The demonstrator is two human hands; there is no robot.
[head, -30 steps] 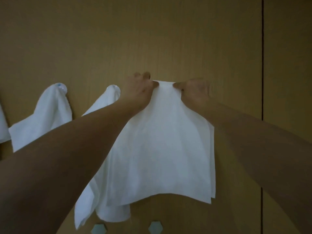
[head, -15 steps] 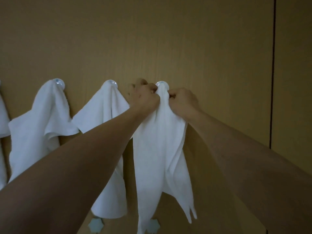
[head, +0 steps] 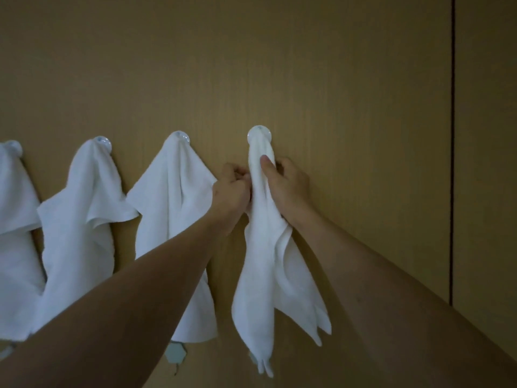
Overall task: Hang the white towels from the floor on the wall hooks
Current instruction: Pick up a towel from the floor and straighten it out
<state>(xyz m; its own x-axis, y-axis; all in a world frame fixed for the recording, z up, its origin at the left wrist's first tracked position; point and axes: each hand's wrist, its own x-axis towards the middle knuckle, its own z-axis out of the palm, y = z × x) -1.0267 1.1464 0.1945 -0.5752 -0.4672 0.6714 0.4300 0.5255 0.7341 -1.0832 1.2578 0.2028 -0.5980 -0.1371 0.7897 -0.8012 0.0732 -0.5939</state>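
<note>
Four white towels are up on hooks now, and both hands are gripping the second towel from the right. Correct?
Not quite. The head view shows both the left hand and the right hand gripping the rightmost towel, just below its hook, not the second from the right. Four white towels are indeed on hooks.

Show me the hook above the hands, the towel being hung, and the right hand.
hook (head: 259, 132): head view, on its round white base.
towel (head: 263, 247): head view, on its hanging middle.
right hand (head: 288, 186): head view, on its back.
</note>
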